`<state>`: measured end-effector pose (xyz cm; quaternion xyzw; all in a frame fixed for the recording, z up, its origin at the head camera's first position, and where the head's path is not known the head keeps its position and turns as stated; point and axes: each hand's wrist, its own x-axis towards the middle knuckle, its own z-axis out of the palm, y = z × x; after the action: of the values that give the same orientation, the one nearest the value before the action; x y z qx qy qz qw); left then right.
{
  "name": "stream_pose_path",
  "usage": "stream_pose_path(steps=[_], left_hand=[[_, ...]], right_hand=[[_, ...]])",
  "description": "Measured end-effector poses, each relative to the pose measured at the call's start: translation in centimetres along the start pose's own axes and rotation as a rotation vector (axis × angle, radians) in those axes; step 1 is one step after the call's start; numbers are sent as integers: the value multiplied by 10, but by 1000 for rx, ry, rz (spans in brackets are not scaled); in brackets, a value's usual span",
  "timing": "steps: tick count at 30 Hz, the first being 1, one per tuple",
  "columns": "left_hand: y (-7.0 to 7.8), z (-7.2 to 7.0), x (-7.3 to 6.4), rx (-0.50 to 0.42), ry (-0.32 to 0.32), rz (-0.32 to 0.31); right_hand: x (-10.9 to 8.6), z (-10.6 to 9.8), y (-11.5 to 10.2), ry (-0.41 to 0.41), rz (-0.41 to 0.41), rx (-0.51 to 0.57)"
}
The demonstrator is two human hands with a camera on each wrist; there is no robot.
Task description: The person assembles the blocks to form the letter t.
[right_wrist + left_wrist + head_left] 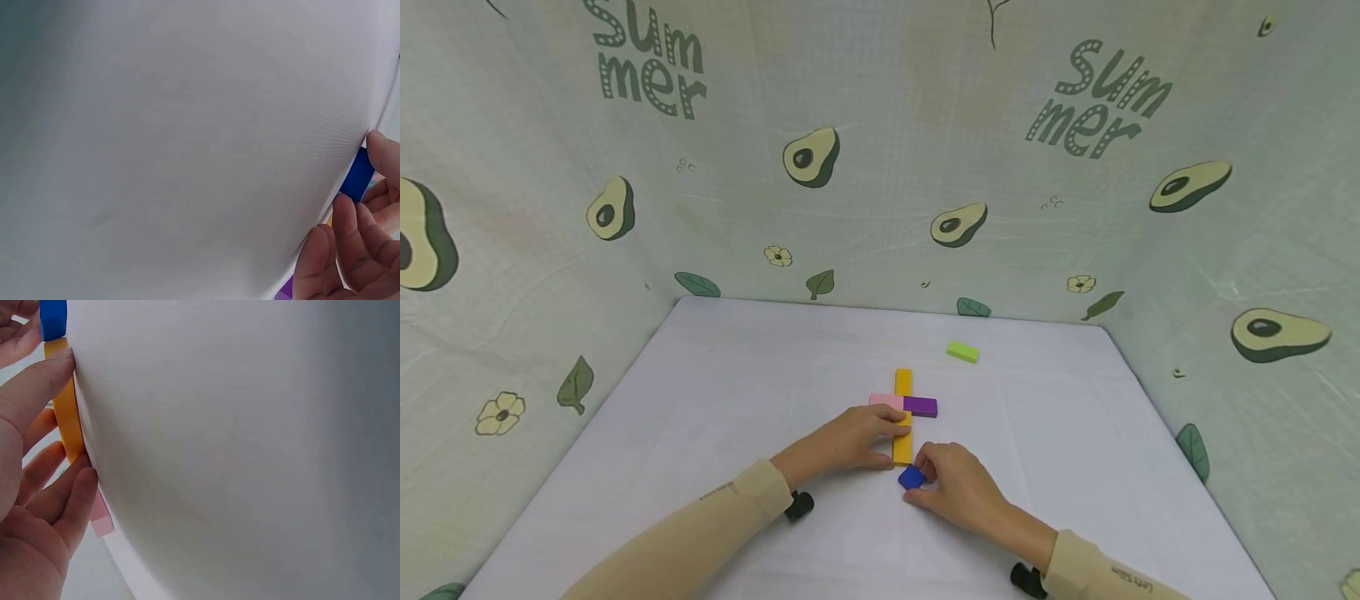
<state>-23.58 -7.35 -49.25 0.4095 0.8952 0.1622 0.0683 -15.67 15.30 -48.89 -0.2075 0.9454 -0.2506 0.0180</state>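
My left hand (pixel 857 437) holds the near yellow block (pixel 902 451), with the thumb at its left side and fingers reaching over it. In the left wrist view that yellow block (pixel 67 415) lies between thumb and fingers. A small blue block (pixel 912 477) is pinched between the thumb and fingers of my right hand (pixel 961 487), just below the yellow block's near end. Beyond the left fingers, a pink block (pixel 886 401) and a purple block (pixel 921 407) meet side by side. Another yellow block (pixel 903 382) stands out behind them, making a cross shape.
A lime green block (pixel 962 351) lies apart, towards the back right of the white table (pixel 760 358). Patterned cloth (pixel 880 167) with avocados and leaves surrounds the table at the back and both sides.
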Motion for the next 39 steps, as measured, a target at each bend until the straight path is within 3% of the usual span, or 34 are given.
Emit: stream_pose_path(steps=[20,39], left_hand=[[-1,0,0,5,-6,-8],[-2,0,1,-4,-5,-14]], right_hand=[[1,-1,-1,-6,4,-1],[2,-10,-5,-110,40,43]])
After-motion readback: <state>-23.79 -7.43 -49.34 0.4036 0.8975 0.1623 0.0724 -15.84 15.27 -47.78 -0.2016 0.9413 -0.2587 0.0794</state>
